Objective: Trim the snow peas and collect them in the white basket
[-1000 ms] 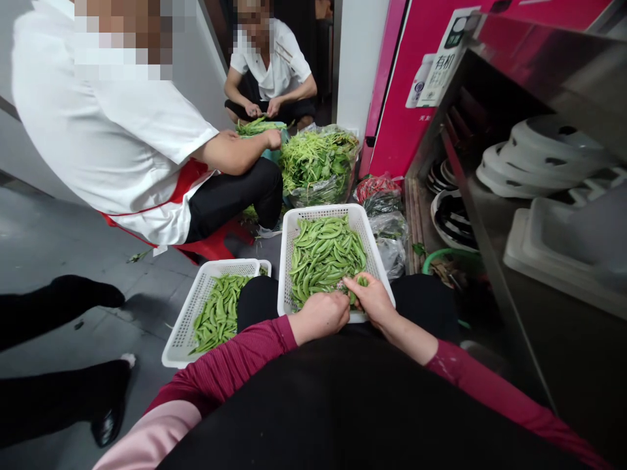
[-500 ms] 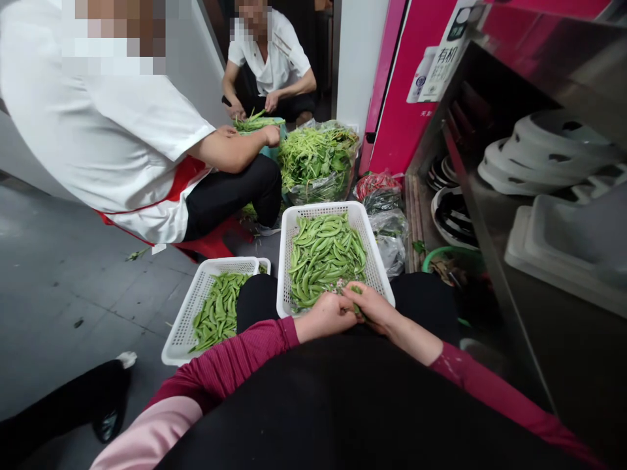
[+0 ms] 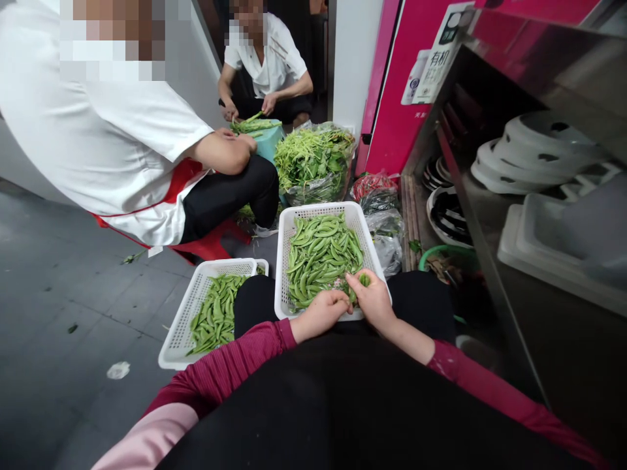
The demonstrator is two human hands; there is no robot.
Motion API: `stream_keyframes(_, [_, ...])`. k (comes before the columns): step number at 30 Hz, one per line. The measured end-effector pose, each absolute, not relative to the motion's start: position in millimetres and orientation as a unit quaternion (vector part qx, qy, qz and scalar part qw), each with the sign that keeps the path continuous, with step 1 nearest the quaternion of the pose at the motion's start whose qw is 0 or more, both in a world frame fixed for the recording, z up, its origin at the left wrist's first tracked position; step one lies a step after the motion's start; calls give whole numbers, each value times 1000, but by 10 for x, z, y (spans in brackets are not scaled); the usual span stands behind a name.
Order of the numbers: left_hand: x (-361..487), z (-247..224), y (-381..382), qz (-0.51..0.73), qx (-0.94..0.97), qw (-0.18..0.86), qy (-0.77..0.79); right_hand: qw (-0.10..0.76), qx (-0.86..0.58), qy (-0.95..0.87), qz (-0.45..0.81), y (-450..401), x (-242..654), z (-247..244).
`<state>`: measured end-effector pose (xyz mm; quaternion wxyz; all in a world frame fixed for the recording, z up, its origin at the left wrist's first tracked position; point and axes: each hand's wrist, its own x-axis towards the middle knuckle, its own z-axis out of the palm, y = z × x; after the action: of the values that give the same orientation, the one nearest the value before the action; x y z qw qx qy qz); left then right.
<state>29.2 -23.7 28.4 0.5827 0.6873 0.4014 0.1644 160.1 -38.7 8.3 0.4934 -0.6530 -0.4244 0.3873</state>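
A white plastic basket [image 3: 379,261] of green pea pods [image 3: 318,254] rests across my lap. Over its near right corner, my right hand [image 3: 373,303] is closed around green pea pods [image 3: 364,279], one end showing above the fist. My left hand [image 3: 321,314] meets it from the left, finger and thumb pinched on a green pod between the hands; my fingers hide most of it. Small pinkish bits lie among the pods beside my fingertips. Another white basket [image 3: 171,343] of pea pods stands on the floor by my left leg.
A co-worker in white [image 3: 142,143] sits close on the left on a red stool [image 3: 208,247]. Another person [image 3: 274,62] squats behind a bag of leafy greens [image 3: 316,156]. Steel shelving [image 3: 490,254] with white containers runs along my right, above a green bin [image 3: 453,254].
My hands have shifted slightly apart, with the right one turned more upright. The black-clad leg at lower left has gone from view. The seated co-worker's forearm has drawn back to the knee.
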Motion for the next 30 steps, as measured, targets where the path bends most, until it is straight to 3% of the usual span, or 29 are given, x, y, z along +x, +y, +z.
stream_keyframes(7, [291,313,-235,201,681,569,415,425,-614,-422,515,-466,1568,105])
stream_keyframes(11, [305,237,-250,178,712,501,459,412,-639,-505,409,-495,1574,139])
stream_keyframes(15, [295,148,-293,105,806,336,477,379,-642,-557,366,-466,1585,117])
stream_keyframes(20, [164,142,-178,31,871,195,450,341,-605,-444,567,-468,1591,29])
stream_keyframes(24, [1,159,169,3,827,128,547,353,-512,-318,716,-530,1693,20])
stream_keyframes(27, [-63,164,357,-23,795,134,592,351,-462,-258,772,-569,1810,38])
stream_keyframes(30, [-44,199,336,-19,834,182,520,334,-450,-226,796,-582,1885,67])
